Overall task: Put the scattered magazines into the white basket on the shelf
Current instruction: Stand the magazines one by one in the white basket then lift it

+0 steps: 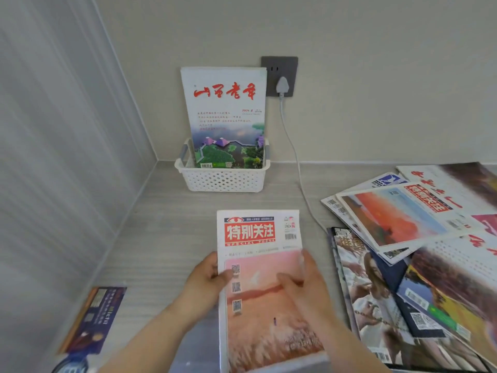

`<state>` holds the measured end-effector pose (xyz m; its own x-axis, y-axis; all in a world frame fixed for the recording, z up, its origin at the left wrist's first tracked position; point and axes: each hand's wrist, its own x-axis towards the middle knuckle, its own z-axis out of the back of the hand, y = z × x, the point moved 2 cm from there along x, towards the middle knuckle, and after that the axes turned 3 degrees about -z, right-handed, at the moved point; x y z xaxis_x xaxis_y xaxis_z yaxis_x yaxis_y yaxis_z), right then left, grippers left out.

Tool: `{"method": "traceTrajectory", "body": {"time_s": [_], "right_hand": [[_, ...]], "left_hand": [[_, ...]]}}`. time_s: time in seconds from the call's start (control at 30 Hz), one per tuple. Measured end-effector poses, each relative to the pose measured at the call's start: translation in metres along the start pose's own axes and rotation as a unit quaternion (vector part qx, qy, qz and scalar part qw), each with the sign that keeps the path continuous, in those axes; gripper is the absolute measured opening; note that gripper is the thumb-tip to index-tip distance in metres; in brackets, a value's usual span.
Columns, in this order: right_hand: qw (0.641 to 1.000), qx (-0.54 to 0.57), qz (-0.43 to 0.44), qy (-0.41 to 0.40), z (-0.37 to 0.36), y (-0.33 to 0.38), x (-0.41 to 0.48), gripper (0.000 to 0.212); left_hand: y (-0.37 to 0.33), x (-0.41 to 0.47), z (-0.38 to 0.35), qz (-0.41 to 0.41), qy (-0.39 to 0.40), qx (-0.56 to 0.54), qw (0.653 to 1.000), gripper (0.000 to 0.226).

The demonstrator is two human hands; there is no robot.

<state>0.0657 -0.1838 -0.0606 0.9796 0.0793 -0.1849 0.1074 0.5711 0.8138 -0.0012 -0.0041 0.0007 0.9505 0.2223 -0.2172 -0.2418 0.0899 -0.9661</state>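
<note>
A white perforated basket (222,180) stands against the back wall. A white magazine with red brush lettering (225,114) stands upright in it and leans on the wall. Near me, a magazine with a red title block and pink cover (262,267) is gripped from both sides. My left hand (207,277) grips its left edge, thumb on the cover. My right hand (305,285) grips its right edge, with the thumb lying across the cover. Several more magazines (408,224) lie scattered and overlapping at the right.
A grey wall socket (279,74) holds a white plug, and its cable (298,168) runs down onto the shelf between the basket and the scattered pile. A dark booklet (92,319) lies at the front left. A wall closes off the left side.
</note>
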Motion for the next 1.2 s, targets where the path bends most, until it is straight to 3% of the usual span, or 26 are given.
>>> {"method": "traceTrajectory", "body": {"time_s": [0.1,0.2,0.37,0.47,0.67,0.83,1.07,1.2], "right_hand": [[0.985,0.166,-0.035,-0.002,0.013,0.022,0.013,0.049],[0.971,0.235,-0.008,-0.04,0.03,0.048,0.027,0.032],[0.968,0.237,0.046,-0.07,0.057,0.107,0.056,0.017],[0.965,0.233,0.094,-0.079,0.067,0.146,0.08,0.027],[0.953,0.226,0.173,-0.102,0.067,0.221,0.143,0.029],[0.954,0.191,0.205,-0.106,0.038,0.246,0.195,0.022],[0.976,0.158,0.133,-0.071,-0.007,0.228,0.246,0.028],[0.981,0.146,0.101,-0.073,-0.022,0.213,0.263,0.028]], "left_hand": [[-0.031,0.013,0.007,-0.079,-0.005,-0.006,0.997,0.032],[-0.06,0.031,0.019,-0.133,-0.034,0.022,0.99,0.032],[-0.107,0.067,0.041,-0.206,-0.095,0.044,0.973,0.032],[-0.139,0.092,0.057,-0.237,-0.125,0.046,0.962,0.032],[-0.192,0.157,0.089,-0.279,-0.212,-0.01,0.937,0.027],[-0.186,0.216,0.112,-0.247,-0.269,-0.025,0.931,0.02],[-0.149,0.272,0.129,-0.193,-0.263,-0.023,0.945,0.031],[-0.127,0.296,0.129,-0.142,-0.26,-0.016,0.955,0.026]]}}
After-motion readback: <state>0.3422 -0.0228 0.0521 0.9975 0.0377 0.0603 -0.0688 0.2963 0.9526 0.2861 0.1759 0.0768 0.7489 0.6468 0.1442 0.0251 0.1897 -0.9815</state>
